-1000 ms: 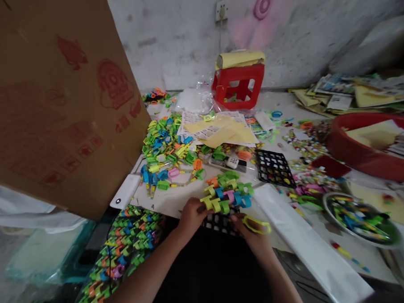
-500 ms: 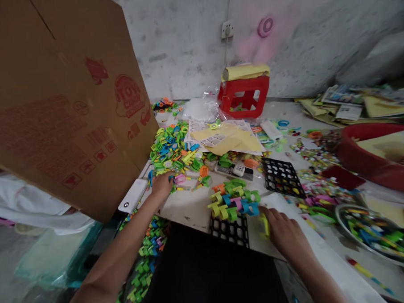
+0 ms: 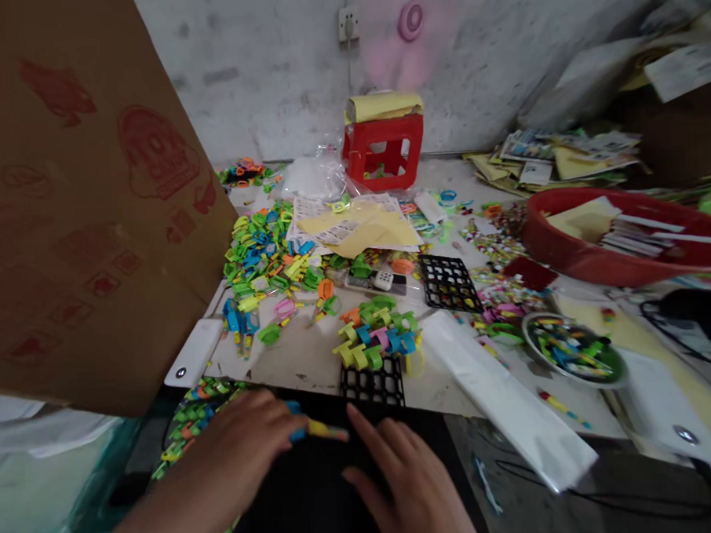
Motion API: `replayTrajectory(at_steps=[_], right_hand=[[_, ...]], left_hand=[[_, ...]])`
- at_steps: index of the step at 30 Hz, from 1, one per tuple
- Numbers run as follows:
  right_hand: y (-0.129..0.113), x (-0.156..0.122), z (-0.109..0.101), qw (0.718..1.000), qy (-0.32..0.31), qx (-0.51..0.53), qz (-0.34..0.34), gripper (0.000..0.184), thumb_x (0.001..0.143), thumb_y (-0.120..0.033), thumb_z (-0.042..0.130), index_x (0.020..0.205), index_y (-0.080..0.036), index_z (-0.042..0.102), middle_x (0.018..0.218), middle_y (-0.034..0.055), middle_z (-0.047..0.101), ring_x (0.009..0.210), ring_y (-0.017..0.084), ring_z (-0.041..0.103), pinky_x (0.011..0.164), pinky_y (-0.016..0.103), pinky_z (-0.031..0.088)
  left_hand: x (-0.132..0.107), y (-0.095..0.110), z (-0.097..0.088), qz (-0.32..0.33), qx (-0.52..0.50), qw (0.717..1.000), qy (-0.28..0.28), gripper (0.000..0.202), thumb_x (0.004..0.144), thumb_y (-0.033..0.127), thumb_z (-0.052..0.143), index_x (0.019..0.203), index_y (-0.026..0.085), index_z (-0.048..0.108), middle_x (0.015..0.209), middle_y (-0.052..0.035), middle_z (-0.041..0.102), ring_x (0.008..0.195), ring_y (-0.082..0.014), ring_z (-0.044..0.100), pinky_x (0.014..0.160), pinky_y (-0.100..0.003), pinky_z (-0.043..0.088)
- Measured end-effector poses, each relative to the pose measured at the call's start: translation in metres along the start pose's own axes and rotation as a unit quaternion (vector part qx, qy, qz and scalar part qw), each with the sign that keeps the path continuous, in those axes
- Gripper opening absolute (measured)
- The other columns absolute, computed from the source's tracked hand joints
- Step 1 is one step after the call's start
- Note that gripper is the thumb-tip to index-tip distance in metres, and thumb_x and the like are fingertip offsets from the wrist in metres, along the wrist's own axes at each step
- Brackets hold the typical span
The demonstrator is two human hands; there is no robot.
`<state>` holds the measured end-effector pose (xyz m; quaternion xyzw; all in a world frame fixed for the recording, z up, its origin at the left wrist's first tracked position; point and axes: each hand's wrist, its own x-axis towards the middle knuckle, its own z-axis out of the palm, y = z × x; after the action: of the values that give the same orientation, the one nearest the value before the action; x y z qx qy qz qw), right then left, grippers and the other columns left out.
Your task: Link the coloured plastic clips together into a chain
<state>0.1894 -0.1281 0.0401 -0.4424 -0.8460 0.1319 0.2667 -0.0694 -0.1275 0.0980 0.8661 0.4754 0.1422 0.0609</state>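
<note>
Low in front of me, my left hand [image 3: 245, 440] is closed on a small blue toy watch [image 3: 296, 421] with a yellow candy-filled tip pointing right. My right hand [image 3: 400, 477] faces it, fingers apart and holding nothing, the index finger stretched toward that tip. Just beyond, a cluster of yellow, green, blue and pink toy watches [image 3: 376, 336] stands on a black grid tray [image 3: 372, 382] at the table's front edge. A yellow piece [image 3: 415, 364] rests at the tray's right side. Several blue pieces [image 3: 240, 317] lie farther left.
A large cardboard box [image 3: 105, 199] rises on the left beside a pile of coloured toy pieces [image 3: 266, 251]. A second black grid [image 3: 450, 282], a long white bag [image 3: 508, 401], a bowl of pieces [image 3: 571, 350] and a red basin [image 3: 542, 231] are right. A red stool [image 3: 384, 151] stands behind.
My left hand has come back from the pile with the blue watch. My right hand has let go of the yellow piece by the tray and moved in toward the left hand. The view has shifted right.
</note>
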Motion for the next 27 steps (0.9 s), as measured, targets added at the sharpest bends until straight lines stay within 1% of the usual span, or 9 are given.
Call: replayTrajectory(at_steps=[3, 5, 8, 10, 14, 16, 20, 24, 27], right_hand=[[-0.016, 0.002, 0.015, 0.994, -0.106, -0.007, 0.000, 0.021, 0.083, -0.019, 0.062, 0.102, -0.023, 0.066, 0.080, 0.0016, 0.069, 0.069, 0.019, 0.065, 0.060, 0.028, 0.047], [-0.010, 0.004, 0.019, 0.989, -0.138, 0.005, 0.046, 0.014, 0.081, -0.010, 0.059, 0.085, -0.022, 0.065, 0.078, 0.0004, 0.069, 0.068, 0.018, 0.066, 0.058, 0.026, 0.044], [0.006, 0.009, 0.016, 0.983, -0.138, 0.031, 0.117, 0.006, 0.085, -0.018, 0.058, 0.081, -0.021, 0.061, 0.076, 0.0000, 0.068, 0.066, 0.017, 0.065, 0.056, 0.025, 0.041], [0.011, 0.013, 0.015, 0.981, -0.130, 0.041, 0.137, 0.011, 0.089, -0.027, 0.056, 0.080, -0.021, 0.060, 0.073, 0.0000, 0.067, 0.065, 0.016, 0.064, 0.056, 0.025, 0.039], [0.007, 0.022, 0.022, 0.986, -0.130, 0.030, 0.102, 0.016, 0.087, -0.016, 0.055, 0.099, -0.021, 0.063, 0.087, 0.0026, 0.070, 0.078, 0.019, 0.065, 0.065, 0.027, 0.044], [0.002, 0.023, 0.028, 0.986, -0.148, -0.010, 0.077, 0.029, 0.084, -0.010, 0.054, 0.111, -0.020, 0.062, 0.091, 0.0043, 0.069, 0.082, 0.022, 0.065, 0.068, 0.030, 0.046], [0.003, 0.019, 0.034, 0.989, -0.140, -0.037, 0.043, 0.045, 0.087, -0.014, 0.053, 0.132, -0.016, 0.050, 0.102, 0.0081, 0.069, 0.089, 0.024, 0.063, 0.075, 0.035, 0.050], [0.024, 0.008, 0.037, 0.993, -0.086, -0.054, 0.053, 0.045, 0.091, -0.022, 0.050, 0.135, -0.016, 0.048, 0.126, 0.0118, 0.062, 0.106, 0.026, 0.060, 0.088, 0.041, 0.049], [0.041, -0.002, 0.043, 0.991, -0.066, -0.094, 0.064, 0.047, 0.089, -0.024, 0.052, 0.135, -0.016, 0.049, 0.138, 0.0126, 0.053, 0.121, 0.029, 0.052, 0.098, 0.047, 0.044]], left_hand=[[0.007, 0.040, 0.018, 0.060, -0.055, 0.996, -0.020, 0.041, 0.085, 0.011, 0.057, 0.119, 0.033, 0.060, 0.102, 0.0008, 0.070, 0.094, -0.0190, 0.062, 0.086, -0.029, 0.048], [0.013, 0.051, 0.030, 0.073, -0.088, 0.993, 0.001, 0.045, 0.086, 0.012, 0.057, 0.125, 0.034, 0.057, 0.111, -0.0010, 0.067, 0.104, -0.0199, 0.060, 0.094, -0.032, 0.046], [0.016, 0.047, 0.056, -0.041, -0.181, 0.975, 0.122, 0.054, 0.086, 0.018, 0.062, 0.135, 0.035, 0.047, 0.128, -0.0058, 0.058, 0.119, -0.0238, 0.053, 0.101, -0.040, 0.044], [0.015, 0.041, 0.082, -0.155, -0.337, 0.912, 0.176, 0.066, 0.081, 0.032, 0.070, 0.140, 0.033, 0.041, 0.132, -0.0104, 0.055, 0.116, -0.0262, 0.057, 0.093, -0.040, 0.051], [0.011, 0.036, 0.131, -0.254, -0.633, 0.728, 0.068, 0.060, 0.074, 0.053, 0.071, 0.124, 0.022, 0.059, 0.116, -0.0130, 0.067, 0.102, -0.0275, 0.066, 0.087, -0.041, 0.053], [0.011, 0.036, 0.142, -0.313, -0.646, 0.693, 0.070, 0.054, 0.072, 0.052, 0.074, 0.114, 0.019, 0.066, 0.112, -0.0125, 0.069, 0.106, -0.0287, 0.064, 0.094, -0.043, 0.049], [0.021, 0.033, 0.142, -0.361, -0.605, 0.702, 0.106, 0.049, 0.072, 0.052, 0.073, 0.104, 0.015, 0.068, 0.103, -0.0120, 0.072, 0.097, -0.0265, 0.066, 0.087, -0.040, 0.051], [0.042, 0.022, 0.147, -0.329, -0.590, 0.716, 0.178, 0.045, 0.081, 0.056, 0.060, 0.100, 0.016, 0.062, 0.095, -0.0093, 0.072, 0.076, -0.0188, 0.067, 0.072, -0.033, 0.054], [0.058, 0.012, 0.157, -0.306, -0.566, 0.740, 0.199, 0.037, 0.079, 0.049, 0.067, 0.097, 0.016, 0.062, 0.093, -0.0072, 0.072, 0.079, -0.0186, 0.068, 0.075, -0.032, 0.054]])
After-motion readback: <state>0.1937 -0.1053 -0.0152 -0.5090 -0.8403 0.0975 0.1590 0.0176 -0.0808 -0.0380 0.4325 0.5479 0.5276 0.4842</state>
